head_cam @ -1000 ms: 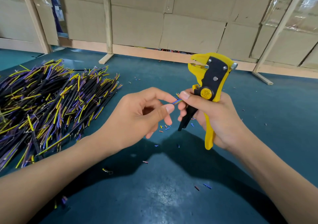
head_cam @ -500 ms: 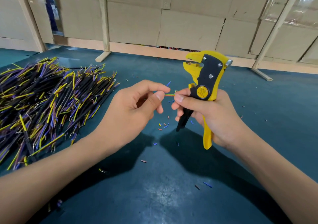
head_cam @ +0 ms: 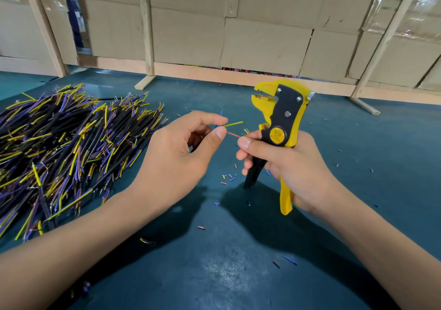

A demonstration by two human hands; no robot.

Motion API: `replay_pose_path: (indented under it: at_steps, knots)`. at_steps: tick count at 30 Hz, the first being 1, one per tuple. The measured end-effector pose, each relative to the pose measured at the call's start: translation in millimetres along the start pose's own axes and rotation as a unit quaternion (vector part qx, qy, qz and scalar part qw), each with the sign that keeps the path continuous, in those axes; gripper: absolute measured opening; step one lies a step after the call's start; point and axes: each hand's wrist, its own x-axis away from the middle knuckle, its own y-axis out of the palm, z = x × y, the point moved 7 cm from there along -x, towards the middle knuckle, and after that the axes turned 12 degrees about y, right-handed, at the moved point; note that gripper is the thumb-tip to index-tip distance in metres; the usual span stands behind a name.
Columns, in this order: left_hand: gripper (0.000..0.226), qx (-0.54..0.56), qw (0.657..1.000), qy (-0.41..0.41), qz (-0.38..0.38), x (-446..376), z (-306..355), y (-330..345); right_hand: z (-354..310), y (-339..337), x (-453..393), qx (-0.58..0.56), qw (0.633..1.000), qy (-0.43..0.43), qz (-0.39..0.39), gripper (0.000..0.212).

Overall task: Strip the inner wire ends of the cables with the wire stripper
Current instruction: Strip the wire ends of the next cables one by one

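our left hand (head_cam: 176,157) pinches a black cable, mostly hidden in the palm, its thin yellow inner wire (head_cam: 233,124) and red inner wire (head_cam: 232,134) fanned out to the right. our right hand (head_cam: 293,166) grips the yellow-and-black wire stripper (head_cam: 280,128) upright while its fingers (head_cam: 243,142) pinch the red wire's tip. the risk, we judge — one-handed juggling could loosen the tool, or tugging could fray the strands. the pile of black cables (head_cam: 71,142) lies left on the teal surface (head_cam: 214,274).
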Motion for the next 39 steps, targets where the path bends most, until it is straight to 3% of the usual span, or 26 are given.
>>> replay_pose_path:
  at_steps: [9, 13, 18, 24, 27, 30, 34, 39]
  knots:
    - [0.012, -0.195, 0.968, 0.155, -0.034, -4.9, 21.8, -2.9, -1.7, 10.0, 4.5, -0.012, 1.000, -0.006, -0.026, 0.007]
    - [0.011, -0.203, 0.968, 0.149, -0.024, -6.0, 23.1, -4.5, -0.3, 9.2, 4.2, -0.049, 0.998, 0.015, -0.033, 0.006]
    - [0.009, -0.199, 0.969, 0.130, 0.063, -10.7, 27.4, -22.0, 3.4, 13.4, 3.3, -0.077, 0.987, 0.091, -0.109, 0.007]
    - [0.011, -0.201, 0.969, 0.111, 0.091, -11.5, 25.2, -28.1, 16.0, 18.8, 3.6, -0.185, 0.945, 0.219, -0.159, 0.043]
    - [0.009, -0.198, 0.972, 0.087, 0.090, -10.6, 18.9, -27.6, 19.4, 14.5, 2.1, -0.236, 0.925, 0.255, -0.152, 0.047]
    - [0.016, -0.193, 0.976, 0.055, 0.084, -10.6, 12.0, -28.5, 17.8, 9.5, 0.2, -0.221, 0.933, 0.236, -0.157, 0.043]
    - [0.016, -0.191, 0.976, 0.047, 0.094, -11.8, 9.4, -32.3, 10.3, 19.1, 6.4, -0.157, 0.943, 0.182, -0.229, 0.043]
    - [0.016, -0.190, 0.973, 0.081, 0.100, -12.4, 15.9, -32.5, 13.5, 19.8, 4.2, -0.091, 0.973, 0.148, -0.152, 0.041]
